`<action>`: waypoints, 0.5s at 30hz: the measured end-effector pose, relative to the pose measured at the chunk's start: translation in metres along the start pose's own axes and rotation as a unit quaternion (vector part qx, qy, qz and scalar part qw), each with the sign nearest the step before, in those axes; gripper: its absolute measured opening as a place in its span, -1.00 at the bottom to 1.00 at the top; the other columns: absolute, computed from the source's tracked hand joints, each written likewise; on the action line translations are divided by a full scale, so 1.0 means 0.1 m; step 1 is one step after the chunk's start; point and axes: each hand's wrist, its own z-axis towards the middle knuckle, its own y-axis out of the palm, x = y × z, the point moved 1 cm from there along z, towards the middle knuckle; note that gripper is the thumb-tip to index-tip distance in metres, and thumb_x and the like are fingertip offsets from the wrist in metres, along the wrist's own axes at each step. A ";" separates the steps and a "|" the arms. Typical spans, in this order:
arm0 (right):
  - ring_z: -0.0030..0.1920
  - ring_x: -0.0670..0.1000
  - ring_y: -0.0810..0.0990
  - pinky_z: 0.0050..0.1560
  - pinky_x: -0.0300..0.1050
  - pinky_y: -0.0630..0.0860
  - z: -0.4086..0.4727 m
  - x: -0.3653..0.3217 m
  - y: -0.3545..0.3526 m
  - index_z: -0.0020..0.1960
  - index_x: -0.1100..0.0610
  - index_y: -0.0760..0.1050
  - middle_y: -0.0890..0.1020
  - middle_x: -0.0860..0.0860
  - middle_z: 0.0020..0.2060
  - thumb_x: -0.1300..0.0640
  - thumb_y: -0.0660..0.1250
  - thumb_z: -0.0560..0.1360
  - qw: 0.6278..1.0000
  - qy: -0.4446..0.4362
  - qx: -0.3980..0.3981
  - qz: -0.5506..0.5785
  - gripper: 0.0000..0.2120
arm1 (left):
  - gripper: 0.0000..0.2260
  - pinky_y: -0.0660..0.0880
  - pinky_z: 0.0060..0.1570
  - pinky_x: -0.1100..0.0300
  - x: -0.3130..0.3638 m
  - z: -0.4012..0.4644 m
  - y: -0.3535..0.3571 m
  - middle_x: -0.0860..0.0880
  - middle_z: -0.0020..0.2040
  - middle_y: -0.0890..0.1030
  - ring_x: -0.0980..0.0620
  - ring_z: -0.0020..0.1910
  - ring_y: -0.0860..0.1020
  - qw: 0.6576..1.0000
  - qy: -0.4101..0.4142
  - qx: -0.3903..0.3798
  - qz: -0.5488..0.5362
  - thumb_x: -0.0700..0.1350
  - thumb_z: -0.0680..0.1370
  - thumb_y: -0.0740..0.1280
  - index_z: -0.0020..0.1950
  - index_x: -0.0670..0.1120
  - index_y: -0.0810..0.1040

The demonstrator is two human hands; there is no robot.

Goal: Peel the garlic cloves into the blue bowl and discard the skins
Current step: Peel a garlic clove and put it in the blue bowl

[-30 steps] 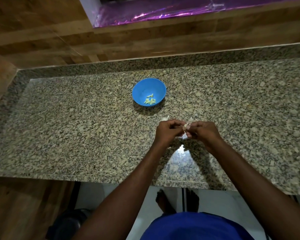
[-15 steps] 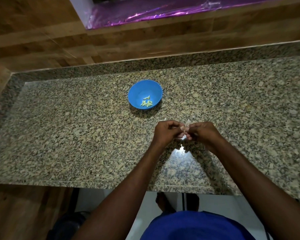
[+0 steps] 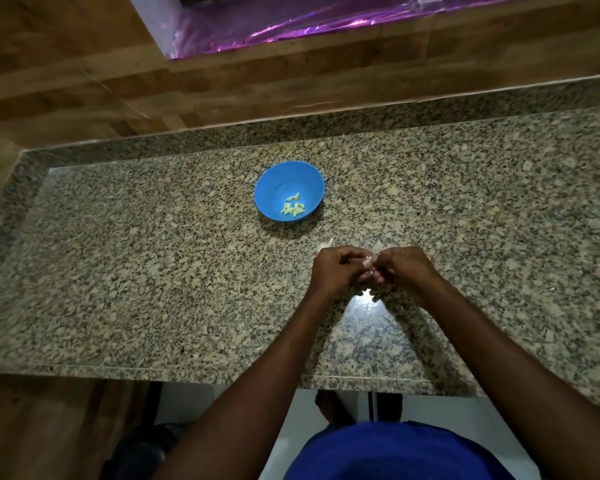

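A blue bowl (image 3: 274,181) stands on the granite counter and holds several peeled, pale yellow garlic cloves (image 3: 292,208). Just in front of the bowl, my left hand (image 3: 336,270) and my right hand (image 3: 406,268) meet above the counter. Both pinch a small garlic clove (image 3: 368,263) between their fingertips; the fingers hide most of it. A pale scrap of garlic skin (image 3: 329,242) lies on the counter just beyond my left hand.
The granite counter (image 3: 153,271) stretches wide to the left and right of the bowl. A wooden wall (image 3: 84,81) rises behind it, with a purple foil ledge (image 3: 291,22) above. The counter's front edge runs below my forearms.
The view has shifted slightly. My hands stay together on the clove, with the fingertips working a little closer together.
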 end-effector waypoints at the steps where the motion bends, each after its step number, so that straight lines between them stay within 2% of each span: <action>1: -0.50 0.05 0.57 -0.47 -0.18 0.51 0.00 0.01 0.00 -0.19 0.43 0.58 0.61 0.21 -0.45 0.47 0.34 0.41 1.000 0.002 -0.003 0.003 -0.95 | -0.88 0.62 -0.17 0.22 0.00 0.00 0.00 -0.07 -0.18 0.73 0.06 -0.23 0.68 1.000 -0.002 -0.002 -0.002 -0.32 0.49 0.47 0.01 -0.19 0.71; 5: -0.47 0.10 0.55 -0.46 -0.12 0.52 0.04 0.06 -0.04 -0.16 0.41 0.58 0.61 0.25 -0.40 0.44 0.37 0.42 1.000 0.006 0.002 0.008 -0.97 | -0.80 0.66 -0.11 0.08 -0.05 0.03 -0.01 -0.23 -0.11 0.72 -0.11 -0.18 0.69 1.000 -0.010 -0.003 -0.008 -0.34 0.53 0.41 0.13 -0.20 0.68; 9: -0.43 0.10 0.58 -0.32 -0.07 0.58 0.08 0.07 -0.06 -0.24 0.30 0.54 0.62 0.24 -0.38 0.45 0.37 0.45 1.000 -0.006 0.007 -0.010 -0.88 | -0.82 0.65 -0.01 -0.01 -0.09 0.05 -0.01 -0.27 -0.12 0.71 -0.12 -0.18 0.69 1.000 -0.016 -0.007 -0.018 -0.37 0.53 0.39 0.09 -0.24 0.67; 13: -0.45 0.07 0.58 -0.35 -0.11 0.60 0.09 0.06 -0.06 -0.21 0.29 0.54 0.61 0.23 -0.39 0.45 0.36 0.47 0.999 -0.020 0.009 -0.024 -0.87 | -0.87 0.66 -0.08 0.00 -0.10 0.07 -0.01 -0.28 -0.15 0.70 -0.15 -0.19 0.68 0.998 -0.036 -0.011 -0.041 -0.35 0.55 0.37 0.04 -0.21 0.67; 15: -0.45 0.09 0.57 -0.39 -0.10 0.59 0.09 0.06 -0.07 -0.15 0.29 0.57 0.62 0.25 -0.36 0.45 0.35 0.47 1.000 -0.019 0.009 -0.018 -0.90 | -0.88 0.65 -0.11 -0.12 -0.09 0.08 -0.01 -0.33 -0.15 0.68 -0.19 -0.20 0.64 0.997 -0.054 -0.006 -0.048 -0.32 0.57 0.36 0.06 -0.23 0.67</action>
